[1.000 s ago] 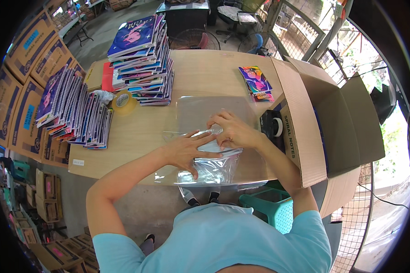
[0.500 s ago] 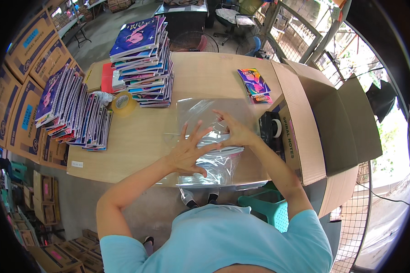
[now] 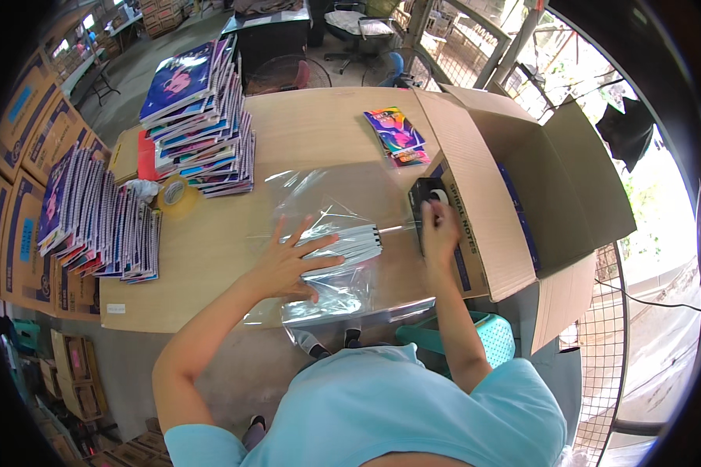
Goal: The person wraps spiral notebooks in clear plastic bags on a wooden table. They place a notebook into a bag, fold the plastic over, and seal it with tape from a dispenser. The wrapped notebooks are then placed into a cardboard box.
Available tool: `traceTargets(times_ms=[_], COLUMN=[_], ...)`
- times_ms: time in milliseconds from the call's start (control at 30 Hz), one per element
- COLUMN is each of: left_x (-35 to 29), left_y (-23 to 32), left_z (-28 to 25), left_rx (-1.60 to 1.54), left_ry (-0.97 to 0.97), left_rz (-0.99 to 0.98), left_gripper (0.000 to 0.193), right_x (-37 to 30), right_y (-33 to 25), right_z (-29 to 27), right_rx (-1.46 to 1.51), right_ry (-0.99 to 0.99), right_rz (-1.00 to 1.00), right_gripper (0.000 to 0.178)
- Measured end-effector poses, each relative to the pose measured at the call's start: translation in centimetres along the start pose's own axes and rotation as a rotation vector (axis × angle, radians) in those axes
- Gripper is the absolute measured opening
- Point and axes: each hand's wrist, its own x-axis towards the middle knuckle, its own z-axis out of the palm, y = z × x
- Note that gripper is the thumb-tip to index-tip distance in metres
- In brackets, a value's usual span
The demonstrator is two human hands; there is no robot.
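My left hand [image 3: 294, 261] lies with fingers spread on a small stack of notebooks [image 3: 357, 245], pages and black spiral binding showing at its edge. Clear plastic film [image 3: 308, 187] lies under and around the stack and hangs over the table's front edge. To the right, my right hand [image 3: 442, 227] is at a black tape dispenser [image 3: 426, 191] with a pale roll in it. Its fingers are curled closed and slightly blurred; whatever they pinch is hidden. A thin shiny strip runs from the stack toward the dispenser.
Tall notebook piles [image 3: 202, 148] and a leaning row of spiral notebooks [image 3: 105, 214] fill the table's left, beside a yellow tape roll [image 3: 177, 196]. Two colourful notebooks [image 3: 397, 132] lie at the back right. An open carton [image 3: 491, 194] stands right; a green stool [image 3: 483, 342] is below.
My right hand has left the plastic-covered stack and moved right to the tape dispenser. My left hand stays spread on the stack. The whole view has shifted a little.
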Motion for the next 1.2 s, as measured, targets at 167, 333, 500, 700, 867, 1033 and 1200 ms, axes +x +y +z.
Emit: traceTargets(times_ms=[167, 333, 500, 700, 867, 1033, 1200], left_x=[0.9, 1.3, 1.3, 0.3, 1.4, 0.6, 1.2], left_y=[-0.1, -0.2, -0.4, 0.0, -0.6, -0.5, -0.4], left_z=[0.2, 0.1, 0.1, -0.2, -0.7, -0.9, -1.1], left_rx=[0.031, 0.022, 0.071, 0.009, -0.003, -0.086, -0.065], left_ry=[0.015, 0.003, 0.025, 0.001, -0.027, -0.026, -0.041], left_rz=[0.033, 0.046, 0.062, 0.000, 0.045, 0.043, 0.046], left_gripper=[0.087, 0.087, 0.088, 0.088, 0.085, 0.083, 0.086], right_x=[1.1, 1.4, 2.0, -5.3, -12.0, -3.9, 0.0], right_y=[17.7, 22.1, 21.2, 18.2, 19.2, -1.0, -11.5], right_z=[-3.9, -3.3, -3.3, -4.7, -3.7, -2.9, 3.5], right_rx=[-0.528, 0.021, -0.027, -0.174, 1.424, 0.926, 0.034], right_ry=[-0.236, -0.197, -0.176, 0.016, 0.212, -0.687, -1.180], right_rz=[0.297, 0.679, 0.768, 0.372, 1.268, 0.362, -0.165], right_gripper=[0.031, 0.032, 0.032, 0.025, 0.014, 0.045, 0.108])
